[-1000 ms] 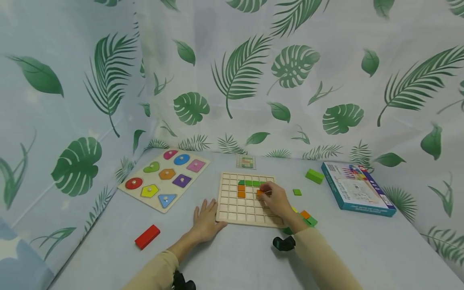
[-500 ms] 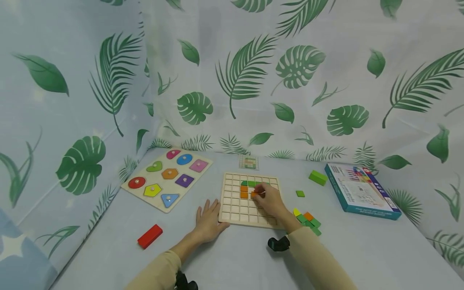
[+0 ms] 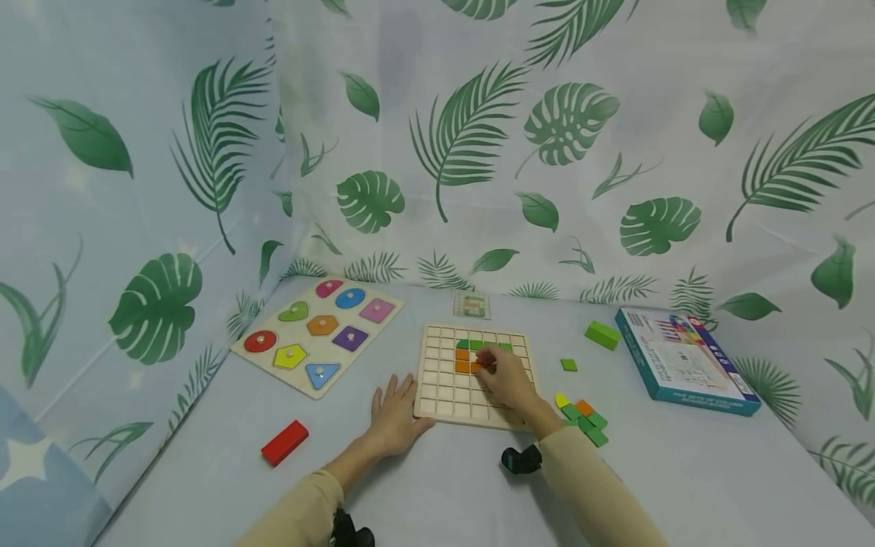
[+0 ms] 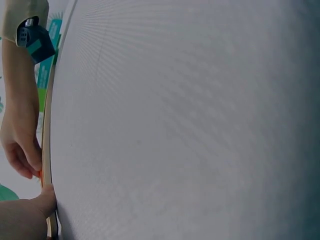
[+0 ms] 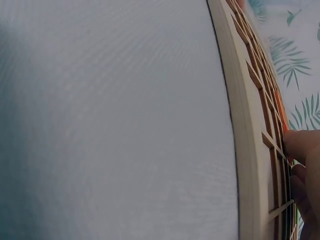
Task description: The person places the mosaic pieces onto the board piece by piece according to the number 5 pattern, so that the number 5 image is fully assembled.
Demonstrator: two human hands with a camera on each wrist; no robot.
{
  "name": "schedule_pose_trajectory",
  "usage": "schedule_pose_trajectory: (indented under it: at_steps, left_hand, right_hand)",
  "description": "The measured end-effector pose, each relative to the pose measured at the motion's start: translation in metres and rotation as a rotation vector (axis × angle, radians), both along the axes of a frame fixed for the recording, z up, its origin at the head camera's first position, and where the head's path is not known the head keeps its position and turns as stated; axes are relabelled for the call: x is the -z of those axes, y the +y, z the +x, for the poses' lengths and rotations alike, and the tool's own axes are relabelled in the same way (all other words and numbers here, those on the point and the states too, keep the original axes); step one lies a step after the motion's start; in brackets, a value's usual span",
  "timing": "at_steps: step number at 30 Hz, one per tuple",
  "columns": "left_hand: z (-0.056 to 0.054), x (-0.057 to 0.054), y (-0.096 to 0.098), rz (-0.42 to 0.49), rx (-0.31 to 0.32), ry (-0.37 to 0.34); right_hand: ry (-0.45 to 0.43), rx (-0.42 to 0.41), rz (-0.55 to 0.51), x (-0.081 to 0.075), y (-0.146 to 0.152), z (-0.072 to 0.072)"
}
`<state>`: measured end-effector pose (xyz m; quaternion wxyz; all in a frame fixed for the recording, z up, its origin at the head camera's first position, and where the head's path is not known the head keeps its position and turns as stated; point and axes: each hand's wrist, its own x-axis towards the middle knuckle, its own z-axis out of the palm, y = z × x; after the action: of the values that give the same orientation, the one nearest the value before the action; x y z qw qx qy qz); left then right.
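Observation:
In the head view a wooden grid board [image 3: 437,394] lies on the table, with green tiles [image 3: 475,345] along an upper row and orange square tiles [image 3: 462,366] below them. My right hand [image 3: 509,380] is over the board, its thumb and fingers pinching an orange square tile [image 3: 476,368] beside the orange ones. The right wrist view shows the thumb [image 5: 298,142] against orange at the board's grid; the fingers partly hide it. With fingers spread, my left hand [image 3: 393,425] rests at the board's lower left edge, and its thumb [image 4: 46,199] touches the edge in the left wrist view.
Loose green, orange and yellow tiles [image 3: 586,422] lie right of the board, with a single green tile [image 3: 569,365] nearby. A green block [image 3: 602,335] and a box [image 3: 687,361] are farther right. Left are a shape puzzle [image 3: 317,346] and red block [image 3: 285,443]. A pattern card [image 3: 472,305] lies behind.
My right hand has moved left over the board with the orange tile, bringing it beside the other orange tiles. My left hand stays at the board's edge. The head view has shifted slightly.

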<state>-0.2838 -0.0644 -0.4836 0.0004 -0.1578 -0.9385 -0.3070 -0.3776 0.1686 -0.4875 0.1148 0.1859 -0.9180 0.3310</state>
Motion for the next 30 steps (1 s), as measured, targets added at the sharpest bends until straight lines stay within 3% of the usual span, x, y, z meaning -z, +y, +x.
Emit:
schedule_pose_trajectory:
  at_steps: [8, 19, 26, 30]
  left_hand:
    - [0.0, -0.001, 0.001, -0.005, -0.001, -0.001]
    - [-0.001, 0.0, 0.001, -0.013, -0.009, -0.002]
    - [-0.002, 0.001, 0.001, -0.013, -0.006, -0.008]
    - [-0.001, -0.001, 0.002, -0.007, -0.007, -0.009]
  right_hand:
    - [-0.021, 0.024, -0.001, -0.001, 0.0, 0.001]
    - [-0.006, -0.001, -0.046, -0.007, 0.01, 0.006]
    - [-0.044, 0.029, -0.192, -0.009, 0.016, 0.011]
    - [-0.023, 0.02, -0.215, -0.013, 0.021, 0.014]
